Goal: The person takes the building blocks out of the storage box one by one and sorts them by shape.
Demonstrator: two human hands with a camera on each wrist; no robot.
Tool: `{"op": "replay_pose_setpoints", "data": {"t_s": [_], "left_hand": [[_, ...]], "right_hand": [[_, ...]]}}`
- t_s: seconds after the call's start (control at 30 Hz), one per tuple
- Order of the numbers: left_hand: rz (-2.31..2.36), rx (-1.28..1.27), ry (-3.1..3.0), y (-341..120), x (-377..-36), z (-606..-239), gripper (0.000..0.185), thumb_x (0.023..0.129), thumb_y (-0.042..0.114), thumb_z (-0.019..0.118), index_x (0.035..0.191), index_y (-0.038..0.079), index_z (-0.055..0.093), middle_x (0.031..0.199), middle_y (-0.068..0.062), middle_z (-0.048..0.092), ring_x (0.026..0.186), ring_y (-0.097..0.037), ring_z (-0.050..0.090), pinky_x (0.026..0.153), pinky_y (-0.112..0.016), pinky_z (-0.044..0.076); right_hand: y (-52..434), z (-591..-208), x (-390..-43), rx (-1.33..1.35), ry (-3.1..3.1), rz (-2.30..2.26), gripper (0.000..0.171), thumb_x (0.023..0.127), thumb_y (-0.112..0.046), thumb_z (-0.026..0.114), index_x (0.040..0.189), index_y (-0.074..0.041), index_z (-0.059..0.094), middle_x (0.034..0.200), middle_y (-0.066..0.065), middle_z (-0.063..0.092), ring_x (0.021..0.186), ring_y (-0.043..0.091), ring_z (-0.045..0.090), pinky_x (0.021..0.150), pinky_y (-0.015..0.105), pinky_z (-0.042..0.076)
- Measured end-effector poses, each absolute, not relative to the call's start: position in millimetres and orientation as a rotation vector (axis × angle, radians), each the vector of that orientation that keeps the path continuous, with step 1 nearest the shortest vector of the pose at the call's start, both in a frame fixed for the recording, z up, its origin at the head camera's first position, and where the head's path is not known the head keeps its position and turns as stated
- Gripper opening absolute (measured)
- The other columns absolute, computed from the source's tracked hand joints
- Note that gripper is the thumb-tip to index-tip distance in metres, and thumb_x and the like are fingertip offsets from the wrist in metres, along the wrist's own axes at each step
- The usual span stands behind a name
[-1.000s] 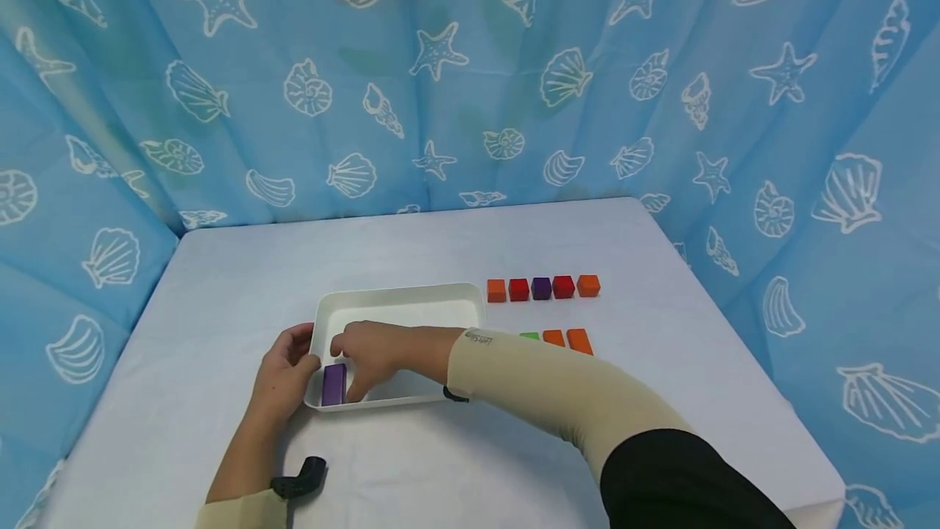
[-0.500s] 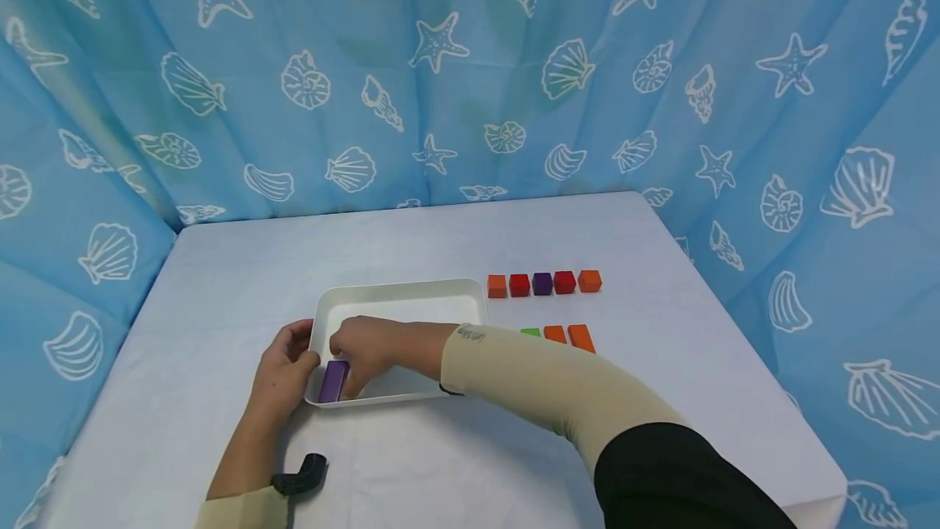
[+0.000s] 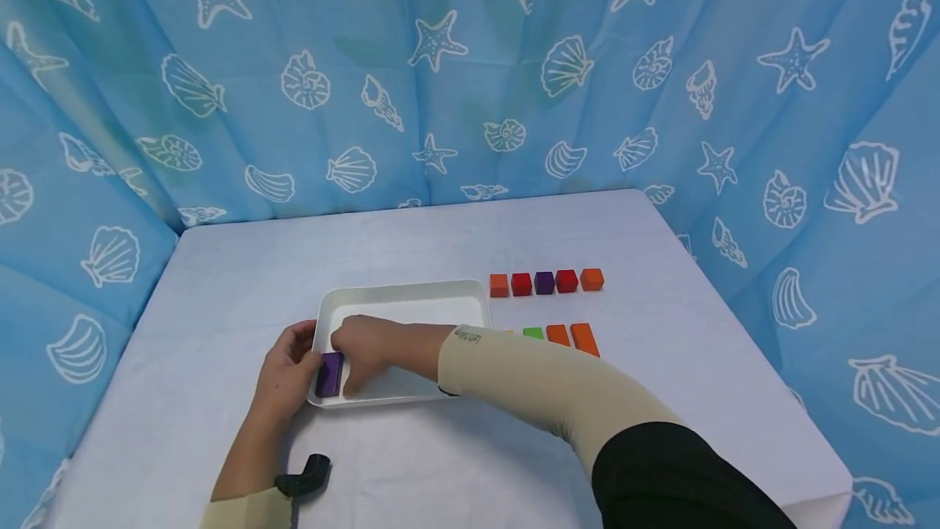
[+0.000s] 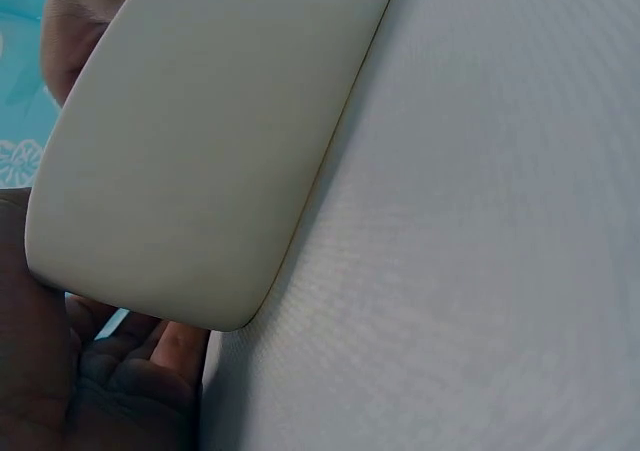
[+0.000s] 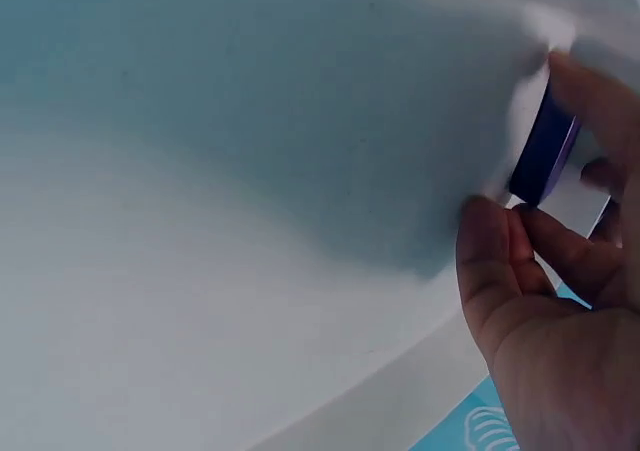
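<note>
A white rectangular tray (image 3: 411, 292) lies on the table. My left hand (image 3: 290, 366) holds its left wall, thumb at the rim and fingers outside; in the left wrist view the tray's outer wall (image 4: 200, 151) rises beside that hand (image 4: 110, 371). A purple rectangular block (image 3: 330, 375) is in the tray's front left corner, along the left wall. My right hand (image 3: 370, 349) reaches in and pinches this block. In the right wrist view, thumb and fingertips of the right hand (image 5: 560, 301) sit at opposite ends of the block (image 5: 545, 151).
Right of the tray, a row of small cubes (image 3: 544, 282) in orange, red and purple stands on the white cloth (image 3: 411, 464). Nearer, a green block (image 3: 533, 333) and orange blocks (image 3: 584, 339) are partly hidden by my right sleeve. A blue shell-patterned curtain (image 3: 455, 88) hangs behind.
The purple block tilted, then straightened and shifted slightly left and away from me, against the tray's left wall, with my right hand following. My left hand stays on the tray.
</note>
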State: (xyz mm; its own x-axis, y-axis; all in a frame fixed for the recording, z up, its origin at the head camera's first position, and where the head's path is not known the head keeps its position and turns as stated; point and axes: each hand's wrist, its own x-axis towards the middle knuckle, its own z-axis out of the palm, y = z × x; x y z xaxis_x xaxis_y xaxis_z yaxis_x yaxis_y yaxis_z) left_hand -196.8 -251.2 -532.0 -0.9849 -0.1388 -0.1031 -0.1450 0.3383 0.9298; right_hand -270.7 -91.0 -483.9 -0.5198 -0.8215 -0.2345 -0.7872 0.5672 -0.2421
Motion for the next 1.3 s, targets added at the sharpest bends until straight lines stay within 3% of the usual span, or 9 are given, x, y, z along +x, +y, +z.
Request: {"op": "replay_pose_setpoints", "data": {"t_s": [0.23,0.57,0.9,1.3], "left_hand": [[1.796,-0.260,2.563,-253,-199,-530,0.056,0.102,0.005,0.054,0.156,0.000,0.040,0.158,-0.023,0.047,0.151,-0.037,0.040,0.124,-0.051,0.032],[1.807,-0.256,2.568,-250,-196,-538,0.054,0.103,0.007,0.054,0.154,-0.001,0.042,0.157,-0.023,0.047,0.151,-0.039,0.040,0.125,-0.052,0.031],[1.817,-0.249,2.549,-247,-197,-536,0.056,0.099,0.002,0.051,0.154,-0.002,0.041,0.157,-0.024,0.048,0.151,-0.039,0.040,0.125,-0.052,0.031],[1.777,-0.278,2.587,-250,-197,-535,0.057,0.099,0.002,0.053,0.155,0.000,0.043,0.156,-0.023,0.048,0.149,-0.039,0.042,0.124,-0.053,0.031]], "right_hand": [[-97,-484,-262,-1.261,2.505,-0.159,0.053,0.081,-0.048,0.090,0.114,-0.012,0.069,0.100,-0.004,0.060,0.090,0.007,0.055,0.074,0.016,0.046],[-95,-495,-260,-1.267,2.508,-0.229,0.056,0.080,-0.047,0.091,0.121,-0.014,0.069,0.109,-0.003,0.060,0.094,0.005,0.056,0.078,0.012,0.046],[-88,-495,-265,-1.255,2.489,-0.309,0.048,0.079,-0.040,0.093,0.107,-0.012,0.066,0.094,-0.006,0.060,0.087,0.006,0.057,0.071,0.014,0.046],[-65,-480,-263,-1.298,2.507,-0.353,0.047,0.078,-0.037,0.090,0.109,-0.013,0.063,0.095,-0.006,0.056,0.084,0.006,0.054,0.068,0.014,0.045]]}}
